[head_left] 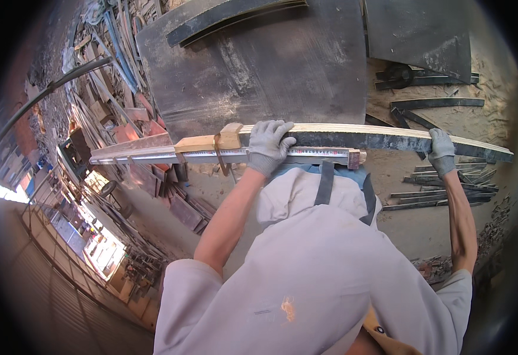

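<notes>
A long plywood strip (353, 137) with a dark face and pale layered edge lies crosswise in front of my body. My left hand (269, 142), in a grey glove, is closed over it near its left end. Farther along, toward the right end, my right hand (442, 145), also gloved, grips the same strip. The strip's left end meets a light wooden block (230, 136) fixed on a wooden piece (197, 144). Below the strip runs a metal rail (140, 158) with a measuring scale (315, 152) along it. Its right end has a small wooden block (357, 158).
Beyond the strip is a large dark board table (259, 71) with a curved dark strip (235, 21) on it. Dark offcuts (442, 192) lie on the floor at right, near another dark panel (418, 38). Scrap wood (102, 89) is heaped at the left.
</notes>
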The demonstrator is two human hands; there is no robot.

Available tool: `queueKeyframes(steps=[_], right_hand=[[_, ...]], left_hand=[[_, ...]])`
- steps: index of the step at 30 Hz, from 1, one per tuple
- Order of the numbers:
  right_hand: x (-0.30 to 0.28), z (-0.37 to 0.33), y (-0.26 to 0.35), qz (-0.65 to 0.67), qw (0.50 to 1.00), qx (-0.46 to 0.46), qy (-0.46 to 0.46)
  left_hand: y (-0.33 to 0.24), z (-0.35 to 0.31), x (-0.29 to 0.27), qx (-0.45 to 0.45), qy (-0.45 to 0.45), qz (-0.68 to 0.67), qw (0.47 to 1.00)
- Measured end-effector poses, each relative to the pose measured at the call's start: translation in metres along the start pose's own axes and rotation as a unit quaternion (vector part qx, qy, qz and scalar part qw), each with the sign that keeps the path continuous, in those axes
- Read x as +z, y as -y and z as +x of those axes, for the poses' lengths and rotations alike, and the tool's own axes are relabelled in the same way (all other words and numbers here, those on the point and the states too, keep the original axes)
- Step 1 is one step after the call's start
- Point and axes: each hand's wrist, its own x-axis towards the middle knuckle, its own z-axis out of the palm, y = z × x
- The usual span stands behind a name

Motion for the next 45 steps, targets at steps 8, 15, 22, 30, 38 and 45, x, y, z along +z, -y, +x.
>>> queueKeyframes(steps=[8, 15, 22, 30, 38, 45], right_hand=[[-0.073, 0.075, -0.002, -0.023, 0.999, 0.031, -0.008], [-0.121, 0.171, -0.037, -0.086, 0.996, 0.033, 0.018], [-0.187, 0.284, -0.055, -0.12, 0.988, 0.083, 0.049], [-0.247, 0.399, -0.092, -0.177, 0.98, 0.082, 0.047], [-0.293, 0.484, -0.065, -0.154, 0.987, -0.013, 0.044], [-0.315, 0.539, -0.067, -0.142, 0.989, 0.028, 0.045]], left_hand=[[-0.014, 0.079, -0.007, 0.015, -0.088, 0.088, 0.992], [-0.001, 0.189, -0.031, 0.017, -0.112, 0.093, 0.989], [0.015, 0.302, -0.076, 0.025, -0.14, 0.105, 0.984], [0.032, 0.428, -0.125, 0.111, -0.139, 0.065, 0.982], [0.047, 0.508, -0.158, 0.108, -0.149, 0.083, 0.979], [0.062, 0.556, -0.176, 0.094, -0.151, 0.104, 0.979]])
